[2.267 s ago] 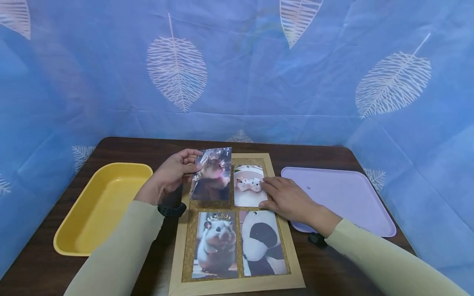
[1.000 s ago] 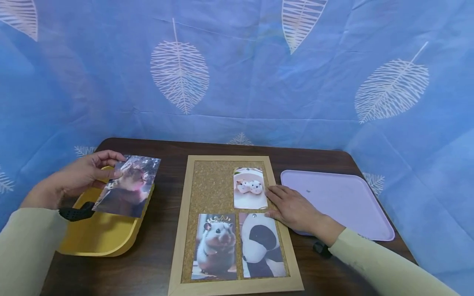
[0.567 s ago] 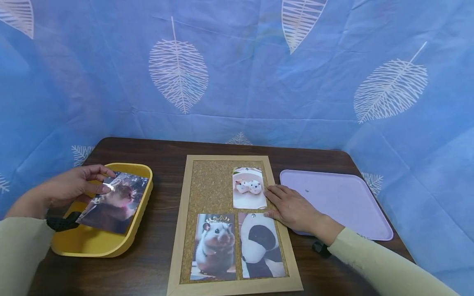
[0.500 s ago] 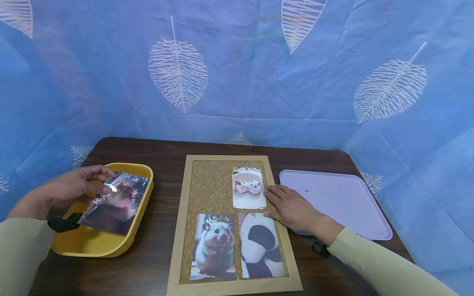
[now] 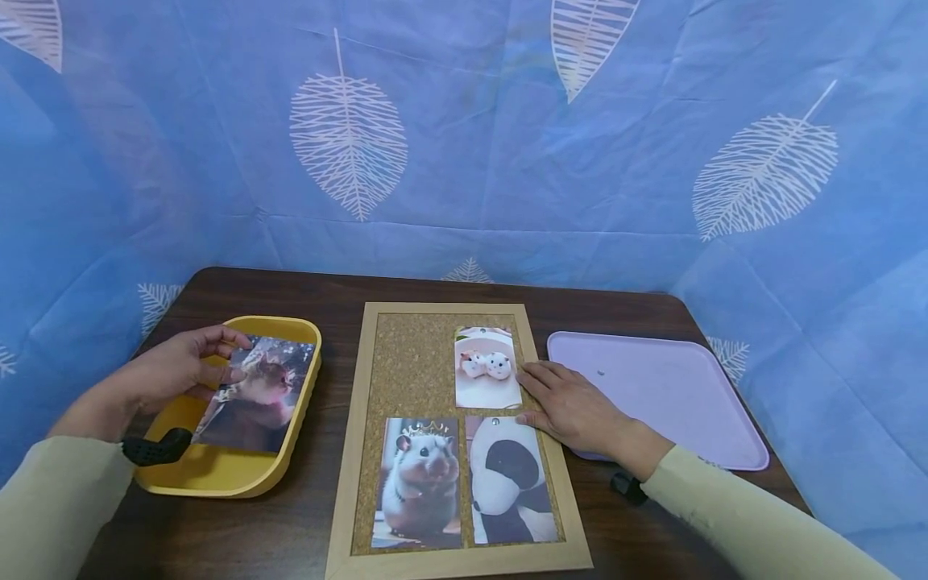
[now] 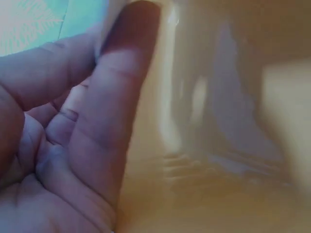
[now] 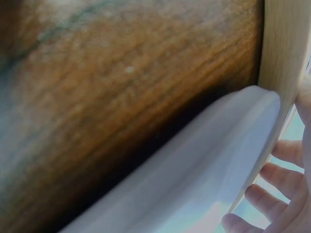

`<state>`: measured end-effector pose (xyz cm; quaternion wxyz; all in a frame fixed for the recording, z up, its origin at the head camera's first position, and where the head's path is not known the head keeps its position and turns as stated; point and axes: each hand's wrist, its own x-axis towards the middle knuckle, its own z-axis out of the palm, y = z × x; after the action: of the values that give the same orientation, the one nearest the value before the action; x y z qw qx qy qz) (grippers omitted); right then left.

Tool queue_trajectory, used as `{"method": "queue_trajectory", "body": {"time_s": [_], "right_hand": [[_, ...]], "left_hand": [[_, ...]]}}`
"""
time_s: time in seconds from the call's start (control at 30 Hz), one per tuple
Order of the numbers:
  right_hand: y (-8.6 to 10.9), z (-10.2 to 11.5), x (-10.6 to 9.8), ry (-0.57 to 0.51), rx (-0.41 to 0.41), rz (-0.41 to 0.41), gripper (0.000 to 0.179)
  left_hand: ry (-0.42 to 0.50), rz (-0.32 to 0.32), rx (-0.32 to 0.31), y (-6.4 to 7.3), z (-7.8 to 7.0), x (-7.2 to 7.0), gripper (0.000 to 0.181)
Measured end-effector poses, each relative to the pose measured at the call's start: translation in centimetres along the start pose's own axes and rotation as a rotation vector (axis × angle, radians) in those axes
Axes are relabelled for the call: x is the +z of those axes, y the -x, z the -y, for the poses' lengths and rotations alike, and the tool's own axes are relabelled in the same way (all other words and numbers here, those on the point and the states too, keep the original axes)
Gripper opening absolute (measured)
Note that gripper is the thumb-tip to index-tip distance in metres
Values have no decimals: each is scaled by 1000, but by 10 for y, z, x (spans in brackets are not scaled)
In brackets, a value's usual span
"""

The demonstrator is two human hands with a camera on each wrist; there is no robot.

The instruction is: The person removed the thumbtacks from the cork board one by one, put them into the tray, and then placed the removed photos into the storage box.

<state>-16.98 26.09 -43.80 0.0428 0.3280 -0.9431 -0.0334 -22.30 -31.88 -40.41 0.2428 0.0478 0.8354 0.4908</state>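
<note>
Over the yellow tray (image 5: 210,475), my left hand (image 5: 181,366) pinches a glossy hamster photo (image 5: 264,395) by its upper left side. The photo slants within the tray's rim; whether it touches the bottom I cannot tell. The left wrist view shows my thumb and fingers (image 6: 97,121) close against yellow plastic, much of it blurred. My right hand (image 5: 576,407) rests on the right side of a wood-framed corkboard (image 5: 413,354), fingers extended, fingertips at the edge of a photo of two white toy animals (image 5: 487,387).
A crowned-hamster photo (image 5: 420,491) and a panda photo (image 5: 511,483) lie on the board's lower half. Bare cork shows at its upper left. To the right is a lilac tray (image 5: 667,395) with a tiny object (image 5: 601,372) on it. A leaf-patterned blue cloth (image 5: 464,145) hangs behind.
My left hand carried the hamster photo from above the corkboard leftward and down into the yellow tray. Since half a second ago, hand, photo and tray have shifted right together. My right hand stayed.
</note>
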Motion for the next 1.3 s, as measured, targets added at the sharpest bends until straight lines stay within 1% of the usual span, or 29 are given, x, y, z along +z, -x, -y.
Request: {"method": "queue_trajectory", "body": {"time_s": [0.17,0.33,0.4,0.5,0.73,0.83,0.9,1.0,1.13,1.23,1.3], "right_hand": [[0,-1,1,9,-5,-5,68],[0,0,1,3,3,4,68],[0,0,0,-2,8,10,68],[0,0,1,-6,12,15,68],[0,0,0,-10,10,9,68],[0,0,0,-10,7,6,68],[0,0,0,-10,6,7,68],[0,0,0,-12,6,9,68],[0,0,0,-14,5,8,68],[0,0,0,-10,2,5,68],[0,0,0,-8,1,5,68]], "left_hand": [[3,11,-25,1,1,0,50],[-83,-15,-57,3,-2,3,51],[-113,-15,-74,3,-3,4,52],[-130,-8,-96,4,-5,6,53],[-146,-15,-101,5,-7,8,51],[-171,-14,-99,6,-7,10,48],[-207,-16,-107,7,-9,12,44],[-301,-34,-136,9,-13,16,42],[-427,-77,-203,11,-20,22,45],[-484,-111,-243,13,-27,25,47],[-500,-129,-255,13,-32,26,48]]}}
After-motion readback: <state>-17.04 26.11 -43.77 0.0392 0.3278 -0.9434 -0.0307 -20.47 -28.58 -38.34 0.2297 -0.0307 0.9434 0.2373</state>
